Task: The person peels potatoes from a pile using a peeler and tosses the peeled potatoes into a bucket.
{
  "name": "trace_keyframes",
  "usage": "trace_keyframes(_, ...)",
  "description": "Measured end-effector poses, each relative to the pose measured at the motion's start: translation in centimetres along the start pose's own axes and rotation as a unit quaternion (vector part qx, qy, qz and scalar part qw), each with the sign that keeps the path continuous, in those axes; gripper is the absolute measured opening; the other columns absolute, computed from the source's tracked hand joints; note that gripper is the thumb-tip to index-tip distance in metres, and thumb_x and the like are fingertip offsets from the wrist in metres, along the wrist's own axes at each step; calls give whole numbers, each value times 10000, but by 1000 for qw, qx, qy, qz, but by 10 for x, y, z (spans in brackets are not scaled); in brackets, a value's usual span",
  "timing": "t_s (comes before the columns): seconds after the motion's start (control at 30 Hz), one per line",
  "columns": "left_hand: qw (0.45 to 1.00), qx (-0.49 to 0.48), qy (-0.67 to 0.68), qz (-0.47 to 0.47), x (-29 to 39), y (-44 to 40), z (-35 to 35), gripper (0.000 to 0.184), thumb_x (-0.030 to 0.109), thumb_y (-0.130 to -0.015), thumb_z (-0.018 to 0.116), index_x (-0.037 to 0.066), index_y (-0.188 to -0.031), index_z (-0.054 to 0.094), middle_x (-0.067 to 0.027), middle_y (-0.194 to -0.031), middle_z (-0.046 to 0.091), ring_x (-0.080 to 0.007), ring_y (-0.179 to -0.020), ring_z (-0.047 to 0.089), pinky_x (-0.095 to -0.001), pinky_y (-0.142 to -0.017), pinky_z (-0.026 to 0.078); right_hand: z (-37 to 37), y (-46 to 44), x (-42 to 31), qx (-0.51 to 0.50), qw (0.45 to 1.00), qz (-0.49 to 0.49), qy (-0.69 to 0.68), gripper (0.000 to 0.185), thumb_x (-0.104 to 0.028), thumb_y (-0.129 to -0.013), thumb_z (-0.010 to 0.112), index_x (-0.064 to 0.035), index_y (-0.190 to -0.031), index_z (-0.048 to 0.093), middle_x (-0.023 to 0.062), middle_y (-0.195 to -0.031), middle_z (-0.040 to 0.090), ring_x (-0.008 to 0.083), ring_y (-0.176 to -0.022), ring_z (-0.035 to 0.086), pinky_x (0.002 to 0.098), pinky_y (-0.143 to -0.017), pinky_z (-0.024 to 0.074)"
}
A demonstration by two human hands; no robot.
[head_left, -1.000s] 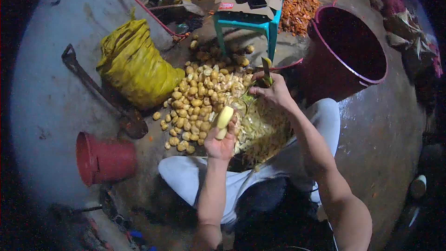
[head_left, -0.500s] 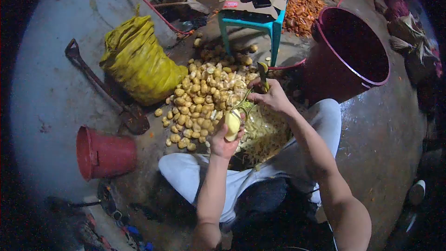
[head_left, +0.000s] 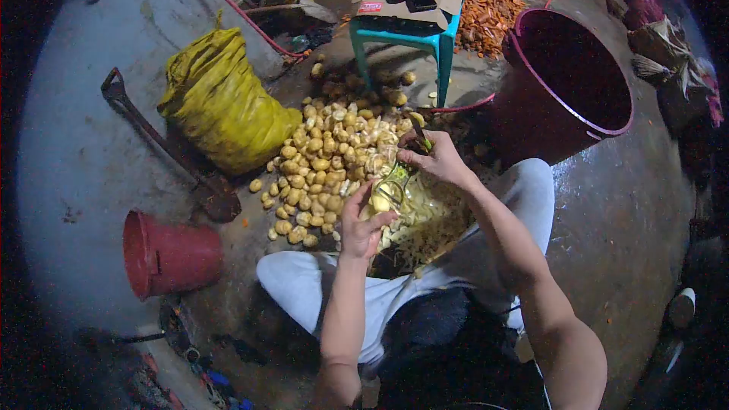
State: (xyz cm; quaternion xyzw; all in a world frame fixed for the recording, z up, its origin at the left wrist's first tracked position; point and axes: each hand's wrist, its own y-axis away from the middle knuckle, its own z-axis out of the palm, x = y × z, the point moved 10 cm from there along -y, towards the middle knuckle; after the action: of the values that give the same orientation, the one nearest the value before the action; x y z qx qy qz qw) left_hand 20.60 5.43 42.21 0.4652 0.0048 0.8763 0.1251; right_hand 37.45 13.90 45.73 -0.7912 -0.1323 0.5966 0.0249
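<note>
Left hand (head_left: 363, 222) grasps a pale yellow, rounded potato (head_left: 380, 203) above loose, pale, thin peelings (head_left: 429, 216) on the floor. Right hand (head_left: 440, 159), closed around a slim dark-and-green tool (head_left: 419, 134), is just beyond it. Brownish-yellow whole potatoes (head_left: 315, 171) lie heaped beside the peelings, near a bulging yellow sack (head_left: 224, 102).
</note>
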Motion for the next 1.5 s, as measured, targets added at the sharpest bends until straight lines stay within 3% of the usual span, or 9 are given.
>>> trace_keyframes(0.3, 999, -26, 9, 15, -4, 2, -5, 723, 10, -604, 806, -5, -1249, 479, -85, -1101, 580, -182, -966, 595, -286, -790, 526, -1, 7, -49, -16, 985, -154, 76, 293, -116, -722, 807, 16, -923, 640, 63, -838, 664, 125, -785, 599, 293, -718, 487)
trace_keyframes(0.5, 984, -96, 149, -30, 0, 9, 15, 794, 79, -560, 845, -12, -1258, 478, -106, -1086, 582, -212, -938, 591, -288, -772, 513, -32, -14, 0, 62, 998, -25, -9, 225, -121, -768, 778, 10, -893, 643, 13, -830, 649, 97, -785, 560, 282, -733, 471)
trace_keyframes(0.77, 995, -28, 89, 22, 1, 1, -4, 769, 108, -630, 830, 15, -1295, 455, -93, -1157, 557, -219, -987, 568, -332, -786, 507, -13, -3, -29, 41, 995, -85, 11, 260, -144, -752, 790, 12, -894, 637, 31, -824, 651, 100, -802, 569, 290, -758, 470)
trace_keyframes(0.97, 973, -19, 226, -38, -12, -6, -16, 601, 251, -758, 736, 64, -1279, 502, -124, -1160, 572, -252, -950, 572, -370, -762, 502, -22, -7, 1, 52, 999, 4, 8, 224, -156, -800, 750, 13, -887, 632, 16, -807, 642, 93, -790, 565, 280, -737, 469)
trace_keyframes(1.03, 967, 25, 246, -66, -17, -6, -18, 474, 317, -844, 640, 62, -1228, 530, -129, -1038, 603, -241, -883, 575, -366, -708, 492, -26, -7, 11, 57, 998, 30, -9, 312, -264, -766, 783, -18, -920, 669, 108, -861, 694, 161, -820, 637, 324, -800, 483)
trace_keyframes(1.17, 957, 165, 222, -88, -32, -2, -37, 279, 318, -890, 588, 72, -1021, 571, -71, -815, 563, -214, -709, 535, -350, -616, 437, -14, -4, -4, 51, 998, -38, -2, 319, -261, -762, 788, -9, -912, 661, 113, -868, 697, 157, -816, 636, 330, -796, 484)
trace_keyframes(1.37, 949, 247, 177, -84, -59, -10, -68, 225, 336, -904, 557, 134, -996, 594, -24, -826, 628, -174, -658, 586, -332, -565, 463, 18, 10, -16, 2, 1000, -18, 14, 280, -164, -755, 785, 7, -908, 624, 47, -813, 642, 130, -789, 600, 307, -745, 483)
trace_keyframes(1.43, 930, 293, 191, -114, -69, -1, -77, 217, 325, -908, 544, 147, -1022, 592, -22, -861, 654, -165, -701, 614, -313, -512, 457, 25, 16, -32, 1, 995, -96, 40, 224, -90, -775, 746, 6, -927, 612, 38, -798, 632, 129, -772, 609, 321, -718, 490)
trace_keyframes(1.5, 958, 217, 133, -132, -71, -3, -70, 303, 356, -915, 478, 96, -964, 626, -29, -833, 651, -188, -673, 595, -342, -646, 507, 23, 12, -32, 6, 981, -182, 69, 201, 3, -766, 692, 6, -945, 601, 47, -803, 631, 129, -789, 620, 309, -716, 503)
